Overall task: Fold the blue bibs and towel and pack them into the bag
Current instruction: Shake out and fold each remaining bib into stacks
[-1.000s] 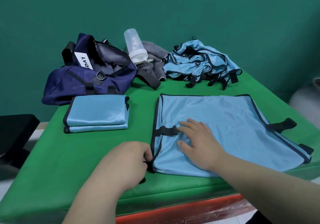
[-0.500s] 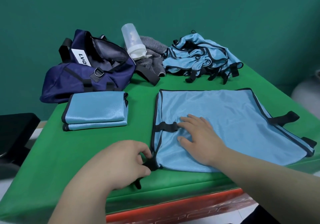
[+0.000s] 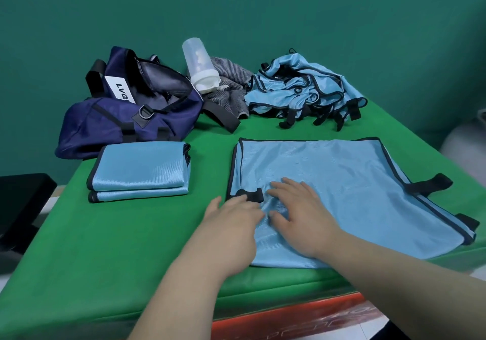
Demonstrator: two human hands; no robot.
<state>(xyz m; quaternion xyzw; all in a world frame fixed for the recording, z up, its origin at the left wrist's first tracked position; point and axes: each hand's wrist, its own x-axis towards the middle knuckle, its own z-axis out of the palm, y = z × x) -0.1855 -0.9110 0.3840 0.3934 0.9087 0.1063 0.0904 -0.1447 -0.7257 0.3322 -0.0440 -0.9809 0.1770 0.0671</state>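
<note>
The open bag (image 3: 126, 126) lies at the left rear of the tabletop (image 3: 105, 247), with the folded bibs (image 3: 139, 171) stacked just in front of it. The left hand (image 3: 231, 224) rests on the left edge of the flat bib (image 3: 342, 190) beside the black strap (image 3: 249, 195), fingers straight, grip apart. The right hand (image 3: 302, 218) presses flat, grip likewise apart. Risk: the slick fabric probably bunches between the hands, skewing the fold. The near hem lies at the tabletop edge and may slide off. The loose right-side straps (image 3: 428, 186) may get trapped inside the fold.

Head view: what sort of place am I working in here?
Probably a staged indoor workstation: a green-draped table, a plain teal wall behind, and sports kit laid out, a navy bag and a heap of blue bibs.
</note>
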